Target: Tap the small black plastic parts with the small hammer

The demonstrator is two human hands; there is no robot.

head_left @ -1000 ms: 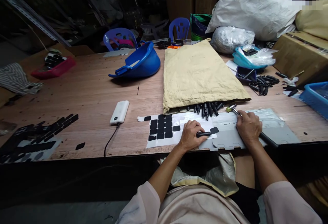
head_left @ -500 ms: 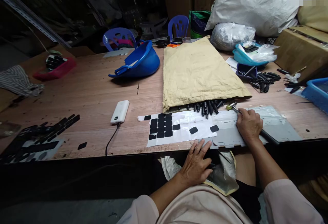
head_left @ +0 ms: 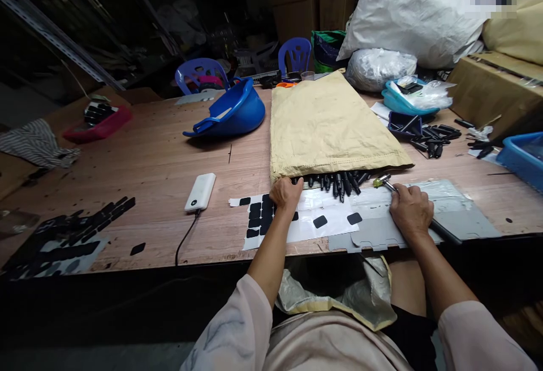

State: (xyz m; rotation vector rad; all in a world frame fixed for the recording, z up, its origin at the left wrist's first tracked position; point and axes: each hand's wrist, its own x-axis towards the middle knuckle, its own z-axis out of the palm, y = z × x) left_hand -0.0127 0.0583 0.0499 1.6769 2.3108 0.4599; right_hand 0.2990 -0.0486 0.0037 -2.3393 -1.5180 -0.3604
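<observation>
The grip of the left hand (head_left: 287, 192), at the near left corner of the sack (head_left: 331, 128), cannot be told; a tug there could spill the black tubes (head_left: 348, 183) at its mouth. Before its near right corner, the right hand (head_left: 411, 211) clasps a hammer (head_left: 444, 231); a slack hold could drop it.

"Where is the person's left hand (head_left: 286, 194)?"

"At the near left corner of the tan sack (head_left: 335, 125), its back turned upward, the thumb pointing forward and most of the fingers hidden. The left forearm (head_left: 271, 255) reaches forward to that corner."

"And the right hand (head_left: 411, 212)?"

"In front of the sack's near right corner, knuckles up, fingers curled into a closed grip. The right forearm (head_left: 443, 272) slants inward toward that corner, wrist resting low."
</observation>
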